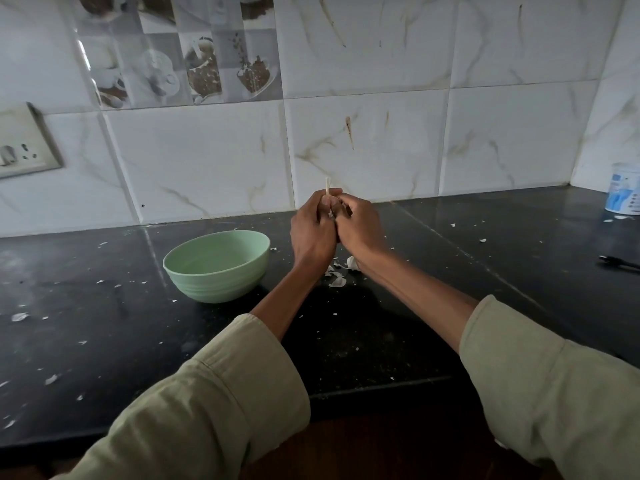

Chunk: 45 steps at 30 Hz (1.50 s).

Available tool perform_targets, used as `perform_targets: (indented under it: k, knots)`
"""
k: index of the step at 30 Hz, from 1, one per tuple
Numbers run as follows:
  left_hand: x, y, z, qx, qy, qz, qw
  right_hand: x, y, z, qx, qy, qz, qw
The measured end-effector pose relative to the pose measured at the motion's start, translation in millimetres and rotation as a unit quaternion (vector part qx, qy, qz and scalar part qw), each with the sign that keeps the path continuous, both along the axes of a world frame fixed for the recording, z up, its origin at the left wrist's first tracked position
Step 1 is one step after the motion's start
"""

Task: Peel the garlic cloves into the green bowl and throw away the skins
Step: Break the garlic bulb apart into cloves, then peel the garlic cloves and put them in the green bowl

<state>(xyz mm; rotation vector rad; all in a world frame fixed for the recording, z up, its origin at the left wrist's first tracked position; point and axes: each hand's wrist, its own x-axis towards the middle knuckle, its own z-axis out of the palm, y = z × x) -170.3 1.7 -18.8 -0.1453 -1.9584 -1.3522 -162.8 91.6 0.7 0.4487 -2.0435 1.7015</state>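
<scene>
My left hand (312, 233) and my right hand (360, 227) are pressed together above the black counter, both with fingers curled round a garlic piece (331, 204). A thin pale stalk sticks up from between the fingers. The garlic itself is mostly hidden by the hands. The green bowl (217, 265) stands on the counter just left of my hands; its visible inside looks empty. A small heap of white garlic skins (337, 276) lies on the counter under my wrists.
Small white skin flakes are scattered over the black counter (104, 323). A white and blue tin (625, 192) stands at the far right by the wall. A dark slim tool (620, 263) lies at the right edge. A wall socket (24, 143) is on the left.
</scene>
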Motion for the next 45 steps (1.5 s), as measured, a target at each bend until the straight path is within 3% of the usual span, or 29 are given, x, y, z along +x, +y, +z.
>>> perform_targets:
  k: [13,18,20,23,25,28,38,45]
  knots:
    - [4,6,0,0.061,0.014,-0.021,0.998,-15,-10,-5,-0.057,-0.071,-0.029,0.995]
    - [1,-2,4,0.172,-0.038,-0.139,0.974,-16,4,7,-0.133,-0.191,0.102,0.967]
    - [-1,-6,5,0.166,-0.071,-0.16,0.97,-17,16,14,-0.07,-0.18,0.116,0.974]
    - [-5,-11,3,0.132,-0.109,-0.137,0.976,-19,31,19,0.122,-0.138,0.096,0.978]
    - [-8,-15,1,0.108,-0.125,-0.1,0.981,-22,36,20,0.234,-0.149,0.094,0.956]
    - [-10,-22,1,0.107,-0.123,-0.09,0.982,-25,38,21,0.323,-0.183,0.12,0.921]
    - [-6,-24,5,0.106,-0.124,-0.105,0.981,-26,40,27,0.332,-0.194,0.135,0.913]
    - [-4,-23,7,0.122,-0.136,-0.126,0.975,-29,45,26,0.31,-0.153,0.09,0.934]
